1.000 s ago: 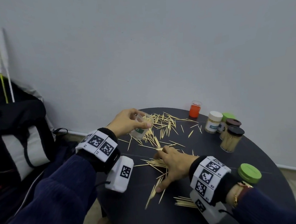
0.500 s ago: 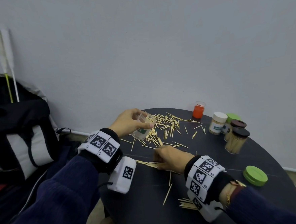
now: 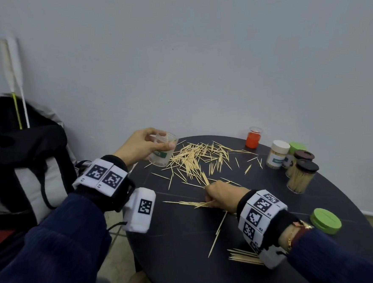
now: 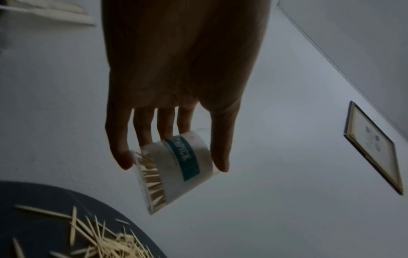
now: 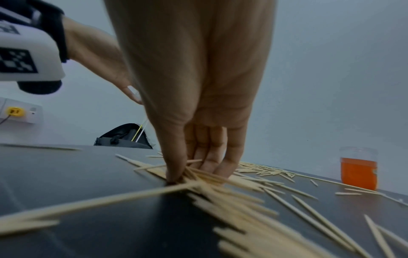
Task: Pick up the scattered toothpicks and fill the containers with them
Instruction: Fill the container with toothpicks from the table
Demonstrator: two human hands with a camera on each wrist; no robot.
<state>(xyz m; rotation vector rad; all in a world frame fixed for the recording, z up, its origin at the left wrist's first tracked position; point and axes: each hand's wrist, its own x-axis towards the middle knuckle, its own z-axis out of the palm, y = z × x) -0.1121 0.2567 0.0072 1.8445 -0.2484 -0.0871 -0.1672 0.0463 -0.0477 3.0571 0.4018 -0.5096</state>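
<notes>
Toothpicks (image 3: pixel 193 160) lie all over the dark round worktop (image 3: pixel 183 241). The biggest heap is at the far side, near the wall. A few more lie alone in the middle, and a small bunch (image 3: pixel 244 256) sits at the near edge by the right wrist.

The right hand (image 3: pixel 223 195) is down on the worktop. Its thumb and fingers (image 5: pixel 217 157) are pressed together on a little bundle of toothpicks (image 3: pixel 192 204), pinching them. The bundle sticks out to the left of the hand and still touches the worktop.

The left hand (image 3: pixel 140 145) holds a clear container (image 3: pixel 163 150) up in the air, above the far left edge of the worktop. The fingers go round one side and the thumb round the other. The container is tipped over, with its open mouth pointing toward the heap. It has a teal label (image 4: pixel 184 158), and some toothpicks (image 4: pixel 152 181) are already inside it.

At the far right stand more containers, close together. One is an orange cup (image 3: pixel 253 137). One is a jar with a white lid (image 3: pixel 278 154). A green-lidded jar (image 3: pixel 297 146) stands behind it. Two jars with dark lids (image 3: pixel 302 173) are full of toothpicks. A loose green lid (image 3: pixel 325 217) lies flat nearer the right arm.

A black bag (image 3: pixel 21 157) sits to the left, beside the worktop.
</notes>
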